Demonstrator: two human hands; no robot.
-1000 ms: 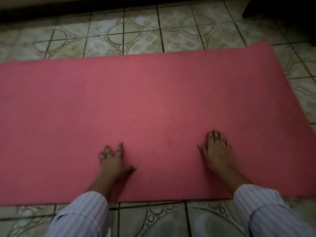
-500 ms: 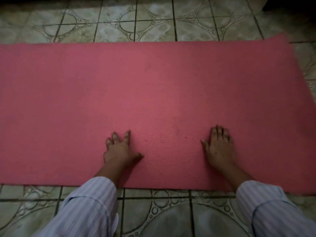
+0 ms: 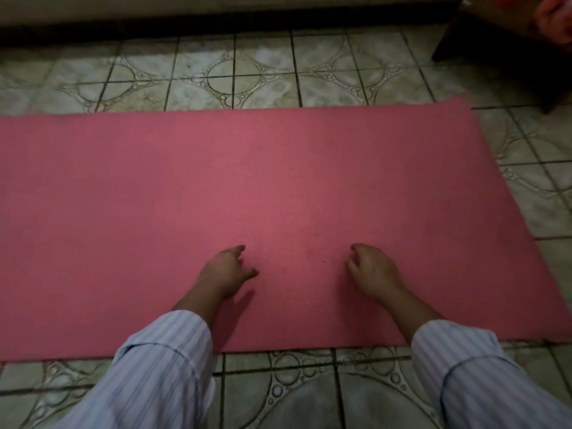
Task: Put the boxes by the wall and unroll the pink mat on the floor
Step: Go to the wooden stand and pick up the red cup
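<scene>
Already the pink mat (image 3: 278, 193) lies flat across the tiled floor (image 3: 263, 75), so unrolling looks done; smoothing any ripples is likely next. Both the left hand (image 3: 227, 270) and right hand (image 3: 373, 269) hover low over its near edge, fingers loosely curled, gripping nothing.

The pink mat (image 3: 247, 187) is seen as matt, finely ribbed foam. The floor (image 3: 253, 75) is laid with glazed tiles, faintly glossy, bearing raised ring patterns. The sleeves (image 3: 161, 376) are shown as striped woven cloth.
</scene>
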